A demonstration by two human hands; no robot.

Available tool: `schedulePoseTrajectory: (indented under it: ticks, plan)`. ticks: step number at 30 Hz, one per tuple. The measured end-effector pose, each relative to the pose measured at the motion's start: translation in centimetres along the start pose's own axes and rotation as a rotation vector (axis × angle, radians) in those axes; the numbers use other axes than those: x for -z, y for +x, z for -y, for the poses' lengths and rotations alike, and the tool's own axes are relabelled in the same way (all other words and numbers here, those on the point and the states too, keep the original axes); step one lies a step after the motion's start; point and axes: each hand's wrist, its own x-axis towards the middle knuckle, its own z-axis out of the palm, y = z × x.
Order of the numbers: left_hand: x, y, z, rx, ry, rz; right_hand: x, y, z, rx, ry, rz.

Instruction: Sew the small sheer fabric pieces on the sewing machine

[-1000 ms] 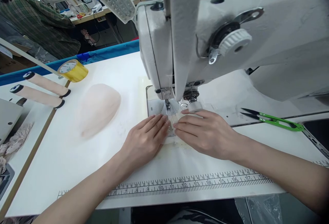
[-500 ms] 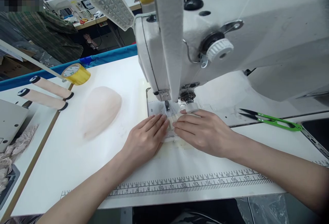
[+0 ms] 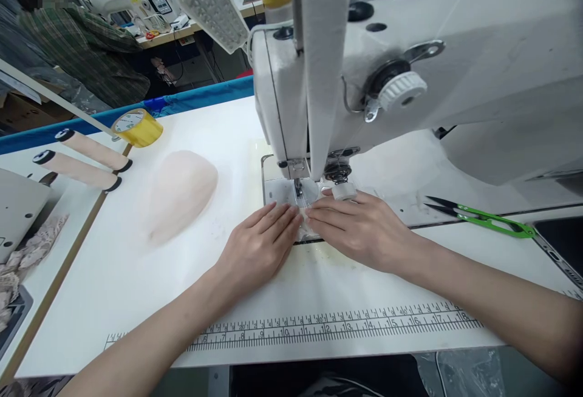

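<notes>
My left hand (image 3: 262, 238) lies flat just left of the presser foot (image 3: 298, 187) of a white sewing machine (image 3: 277, 90). Its fingers are stretched out, with the tips close to the needle. From the other side, my right hand (image 3: 359, 227) reaches in, fingers extended and flat, partly behind a white knob. Between the fingertips is a small piece of thin, see-through material (image 3: 306, 230) on the metal needle plate (image 3: 276, 190); much of it is hidden under the hands. To the left, a pale pink sheer fabric piece (image 3: 184, 193) rests on the white table.
Green thread snips (image 3: 492, 222) and a dark phone (image 3: 560, 236) lie at the right. Yellow tape (image 3: 139, 128) and two thread spools (image 3: 77, 169) are at the left. A ruler scale (image 3: 319, 327) runs along the front edge. A person in a plaid shirt (image 3: 86, 51) is in the background.
The see-through material has slid away from me under the presser foot, baring the needle plate's near edge. Both hands stay flat in nearly the same place. The view has shifted slightly.
</notes>
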Motion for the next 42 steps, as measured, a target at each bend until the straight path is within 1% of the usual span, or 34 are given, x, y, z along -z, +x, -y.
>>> schedulePoseTrajectory:
  ticks: [7,11,15,19,25,30,37,42]
  plan:
    - [-0.5,0.1,0.5,0.026,0.000,0.016,-0.2,-0.1,0.0,-0.026,-0.009,0.032]
    - [-0.8,0.3,0.8,0.066,0.011,0.009,-0.4,0.0,-0.2,-0.043,-0.036,0.024]
    - [-0.4,0.3,0.2,0.067,-0.001,0.012,-0.7,-0.1,0.0,-0.052,-0.034,0.027]
    - [0.2,0.0,-0.4,0.059,0.017,0.021,-0.7,-0.2,0.2,-0.100,-0.014,0.025]
    - [0.0,0.0,0.0,0.055,0.035,0.029,-0.6,-0.1,0.3,-0.145,-0.009,0.012]
    - [-0.5,0.1,0.4,0.084,0.028,0.022,-0.7,0.0,0.1,-0.116,-0.072,0.052]
    - [-1.0,0.5,1.1,0.164,0.009,0.026,-0.9,0.0,-0.3,-0.119,-0.131,0.099]
    - [-1.3,0.6,1.7,0.213,-0.017,0.098,-0.6,0.1,-0.4,-0.129,-0.168,0.177]
